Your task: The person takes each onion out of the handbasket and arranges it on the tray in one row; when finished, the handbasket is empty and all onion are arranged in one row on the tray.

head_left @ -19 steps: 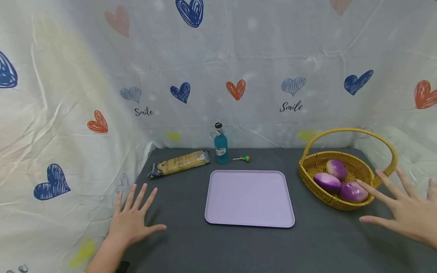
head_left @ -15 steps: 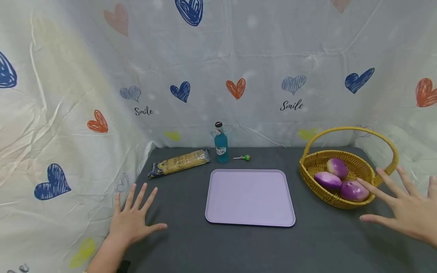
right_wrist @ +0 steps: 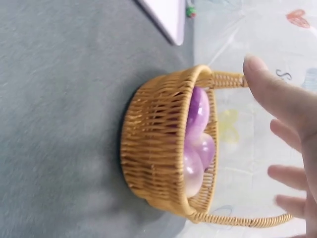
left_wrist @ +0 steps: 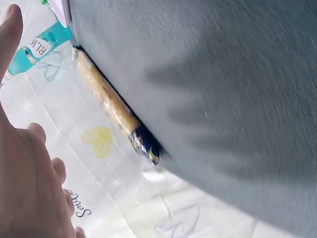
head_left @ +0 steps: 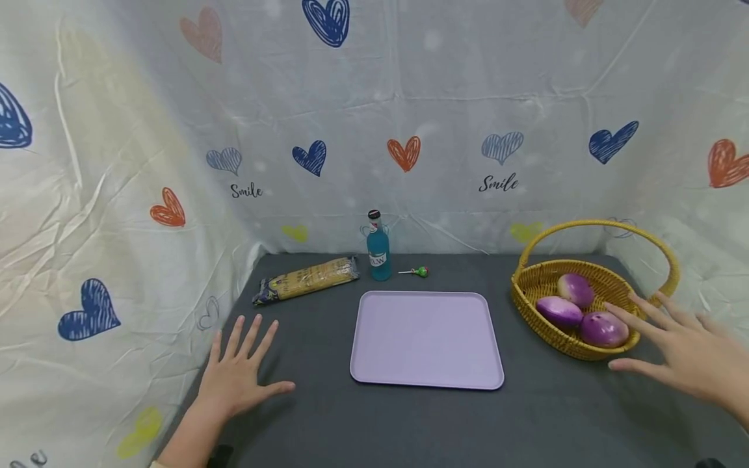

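My left hand [head_left: 234, 383] hovers over the left side of the dark table, fingers spread and holding nothing. Beyond its fingertips lies a bag of dried noodles [head_left: 307, 281] with a blue end. On the right, my right hand [head_left: 690, 351] is spread beside a yellow wicker basket [head_left: 529, 318], its fingertips overlapping the rim in the head view. Several purple, pale-tipped vegetables, perhaps turnips or eggplants [head_left: 604, 329], rest in the basket. The right wrist view shows the basket's woven side [right_wrist: 153, 144] and its arched handle, with the right thumb close over one end of it.
A pale purple tray [head_left: 427, 341] lies in the middle of the table. Behind it stand a blue bottle [head_left: 379, 250] with a white label and, lying flat, a lollipop [head_left: 417, 272] in green and red. A white heart-printed cloth [head_left: 445, 117] hangs behind and along the sides.
My left hand has shifted slightly right. My right hand has moved a little left, nearer the basket, and its fingers have tilted. The objects on the table have stayed in place.
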`<state>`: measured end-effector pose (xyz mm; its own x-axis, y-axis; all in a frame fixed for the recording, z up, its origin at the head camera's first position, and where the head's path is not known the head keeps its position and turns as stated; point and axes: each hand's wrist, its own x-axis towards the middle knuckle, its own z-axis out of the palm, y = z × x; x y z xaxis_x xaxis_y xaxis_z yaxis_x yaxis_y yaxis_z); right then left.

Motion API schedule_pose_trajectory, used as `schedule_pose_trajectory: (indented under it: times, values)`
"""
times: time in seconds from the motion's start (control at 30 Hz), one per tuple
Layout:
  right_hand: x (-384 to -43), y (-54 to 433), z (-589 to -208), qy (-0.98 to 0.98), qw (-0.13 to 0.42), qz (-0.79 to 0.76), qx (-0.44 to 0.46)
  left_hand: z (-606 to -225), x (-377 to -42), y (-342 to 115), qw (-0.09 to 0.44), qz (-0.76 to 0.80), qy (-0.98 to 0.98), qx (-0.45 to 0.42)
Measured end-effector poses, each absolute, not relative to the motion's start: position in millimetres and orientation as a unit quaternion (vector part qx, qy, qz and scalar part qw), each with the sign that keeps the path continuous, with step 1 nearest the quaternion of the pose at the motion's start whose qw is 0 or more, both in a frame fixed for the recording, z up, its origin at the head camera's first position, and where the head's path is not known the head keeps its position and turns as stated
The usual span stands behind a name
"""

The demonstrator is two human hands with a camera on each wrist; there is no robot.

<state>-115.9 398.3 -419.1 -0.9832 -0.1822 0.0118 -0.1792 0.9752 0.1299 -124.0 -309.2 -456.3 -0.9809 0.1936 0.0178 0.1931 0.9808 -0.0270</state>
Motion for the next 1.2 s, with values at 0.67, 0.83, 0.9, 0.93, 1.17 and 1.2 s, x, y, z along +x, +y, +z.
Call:
schedule_pose_trajectory:
  times: [0.67,0.83,0.9,0.93,1.17,1.2]
  values:
    - [-161.4,408.6,-434.0,-0.968,0.071,0.121,0.206,-501.8,-159.6,-242.8,-0.066,-0.212,-0.964,-0.147]
    - [-173.5,411.3,-435.6,-0.970,0.008,0.130,0.206,-507.5,-166.5,-225.6,-0.087,-0.221,-0.956,-0.172]
    - [-178.5,412.0,-435.9,-0.970,-0.011,0.126,0.209,-508.1,-168.2,-219.5,-0.096,-0.225,-0.953,-0.179]
    - [-180.7,412.4,-436.1,-0.969,-0.018,0.124,0.211,-509.0,-169.3,-217.0,-0.101,-0.226,-0.952,-0.180]
    - [-188.4,416.1,-439.3,-0.965,-0.063,0.134,0.217,-516.0,-177.4,-205.7,-0.145,-0.235,-0.941,-0.193]
    - [-189.2,416.0,-440.1,-0.965,-0.061,0.130,0.219,-516.6,-178.5,-205.0,-0.151,-0.235,-0.940,-0.193]
